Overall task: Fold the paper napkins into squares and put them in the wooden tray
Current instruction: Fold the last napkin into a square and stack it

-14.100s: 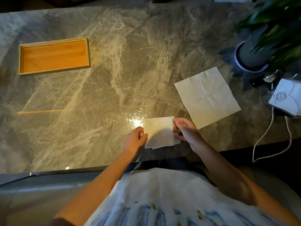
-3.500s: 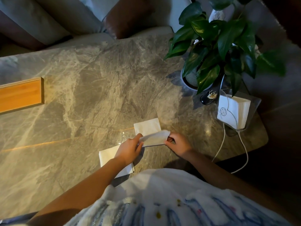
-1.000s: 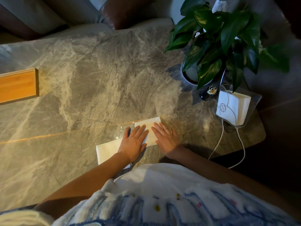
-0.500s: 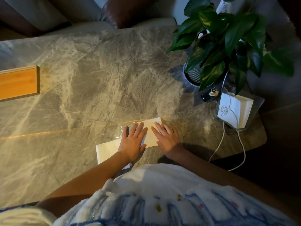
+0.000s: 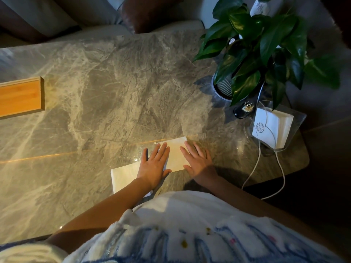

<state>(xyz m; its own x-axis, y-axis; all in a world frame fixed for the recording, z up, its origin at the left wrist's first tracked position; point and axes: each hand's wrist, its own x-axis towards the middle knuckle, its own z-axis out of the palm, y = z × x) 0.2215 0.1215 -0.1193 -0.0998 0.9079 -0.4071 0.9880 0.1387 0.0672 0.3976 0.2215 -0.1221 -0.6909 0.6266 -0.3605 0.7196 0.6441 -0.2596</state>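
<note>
**Two flat hands on one of two folded napkins**

Far left: one wooden tray, cut off by the frame edge, only its right end in view, well apart from both napkins. Sits on the one marble table.

Near the table's front edge: two white napkins. First napkin: folded, flat on the table, its near right corner hidden under the left forearm. Second napkin: folded, just right of the first and slightly farther back, partly covered by both hands.

Left hand: palm down, fingers straight and slightly spread, pressing the second napkin's left part. Right hand: palm down too, fingers straight and fanned, touching its right edge.

Far right: one potted plant, one clear holder with a napkin stack, one white cable. Small dark object by the pot, hard to make out.
</note>
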